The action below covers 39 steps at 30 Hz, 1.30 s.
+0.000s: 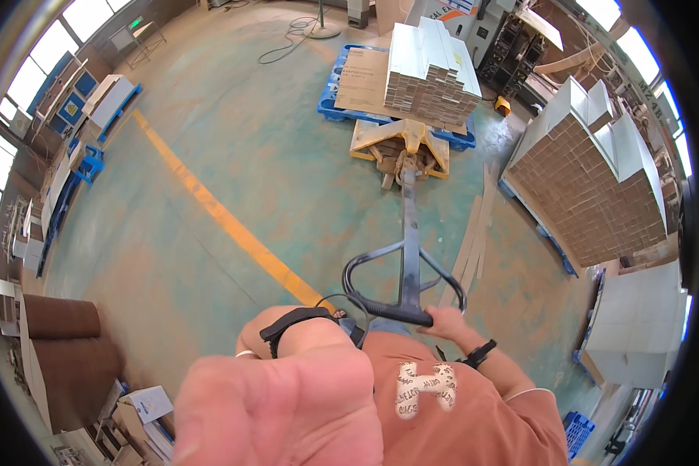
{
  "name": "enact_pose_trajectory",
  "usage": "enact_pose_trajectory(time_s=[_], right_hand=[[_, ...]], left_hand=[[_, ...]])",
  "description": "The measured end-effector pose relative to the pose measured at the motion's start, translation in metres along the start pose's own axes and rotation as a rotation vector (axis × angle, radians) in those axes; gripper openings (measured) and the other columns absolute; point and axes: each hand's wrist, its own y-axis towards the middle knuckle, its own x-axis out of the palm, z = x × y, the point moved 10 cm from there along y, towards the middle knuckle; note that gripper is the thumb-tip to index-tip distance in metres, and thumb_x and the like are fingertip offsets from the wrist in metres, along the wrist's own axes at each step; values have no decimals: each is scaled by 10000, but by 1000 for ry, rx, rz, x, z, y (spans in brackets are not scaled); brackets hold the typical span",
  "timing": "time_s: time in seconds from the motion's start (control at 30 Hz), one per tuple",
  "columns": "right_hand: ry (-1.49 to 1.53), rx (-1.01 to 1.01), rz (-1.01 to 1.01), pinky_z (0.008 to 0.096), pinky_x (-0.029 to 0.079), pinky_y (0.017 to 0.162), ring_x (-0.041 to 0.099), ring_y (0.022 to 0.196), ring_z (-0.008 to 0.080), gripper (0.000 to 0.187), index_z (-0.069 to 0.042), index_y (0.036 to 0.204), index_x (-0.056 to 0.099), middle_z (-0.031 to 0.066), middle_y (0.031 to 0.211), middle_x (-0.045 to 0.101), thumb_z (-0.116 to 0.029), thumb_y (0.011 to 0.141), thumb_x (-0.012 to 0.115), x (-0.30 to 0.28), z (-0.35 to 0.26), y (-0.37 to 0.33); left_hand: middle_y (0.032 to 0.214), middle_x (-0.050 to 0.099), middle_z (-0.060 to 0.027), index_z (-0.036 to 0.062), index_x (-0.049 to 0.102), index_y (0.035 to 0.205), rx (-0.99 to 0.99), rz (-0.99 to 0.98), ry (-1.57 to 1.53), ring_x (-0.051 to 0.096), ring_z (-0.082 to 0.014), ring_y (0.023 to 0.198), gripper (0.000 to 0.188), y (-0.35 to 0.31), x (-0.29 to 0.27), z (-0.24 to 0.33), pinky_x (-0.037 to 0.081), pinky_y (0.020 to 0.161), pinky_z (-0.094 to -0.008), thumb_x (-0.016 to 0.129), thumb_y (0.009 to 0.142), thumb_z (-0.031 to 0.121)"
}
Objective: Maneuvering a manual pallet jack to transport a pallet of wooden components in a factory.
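My right hand [445, 321] is closed round the grip of a pallet jack's black loop handle [404, 311]. The handle's shaft [410, 225] runs away from me to the yellow jack body [413, 138], which stands at a blue pallet [330, 101]. On that pallet lie a cardboard sheet [363, 78] and a stack of white-topped boards [431, 74]. Raised close to the camera, my left hand [287, 408] looks large, its palm side showing. Its fingers run out of the picture or blur, so their pose is hidden.
A taller board stack [590, 171] stands on a pallet at the right, with a white-wrapped load [633, 318] nearer. Long thin strips [471, 241] lie on the floor beside the handle. A yellow line [217, 210] crosses the floor. Brown rolls [66, 342] stand at left.
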Motion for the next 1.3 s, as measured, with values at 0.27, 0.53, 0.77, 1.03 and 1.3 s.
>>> enact_pose_trajectory(time_s=[0.27, 0.53, 0.77, 1.03, 1.3], right_hand=[[-55, -25, 102, 440, 480, 657, 618, 740, 347, 495, -118, 894, 582, 156, 759, 629, -544, 651, 652, -73, 0, 15], [-69, -62, 280, 425, 479, 622, 611, 679, 325, 448, -131, 860, 585, 118, 708, 622, -522, 655, 659, -145, -12, 21], [17, -66, -89, 439, 477, 661, 614, 766, 339, 537, -133, 913, 596, 143, 779, 630, -599, 648, 638, 56, 16, 14], [-25, -48, 318, 421, 485, 644, 618, 707, 323, 439, -141, 870, 599, 122, 706, 623, -510, 643, 665, -166, -1, 19], [-39, -68, 291, 427, 482, 636, 610, 696, 336, 441, -133, 873, 587, 129, 705, 620, -509, 656, 662, -166, -27, 25]], left_hand=[[903, 409, 120, 188, 588, 799, 288, 266, 125, 463, -45, 871, 76, -8, -11, 18, -78, 1086, -551, 646, 750, 196], [821, 344, 42, 119, 489, 762, 320, 374, 415, 427, -138, 819, 118, -14, -1, 16, -116, 1052, -613, 571, 786, 201], [835, 356, 41, 120, 484, 756, 306, 444, 256, 467, -141, 845, 112, -10, -11, 12, -88, 1050, -634, 579, 786, 172], [933, 482, 170, 192, 627, 752, -22, -23, 153, 501, 5, 978, 112, 1, 1, 2, -140, 1089, -545, 727, 709, 166], [916, 479, 161, 175, 640, 810, 25, -96, 170, 510, 3, 904, 150, 2, 13, 0, -113, 1097, -546, 733, 701, 129]])
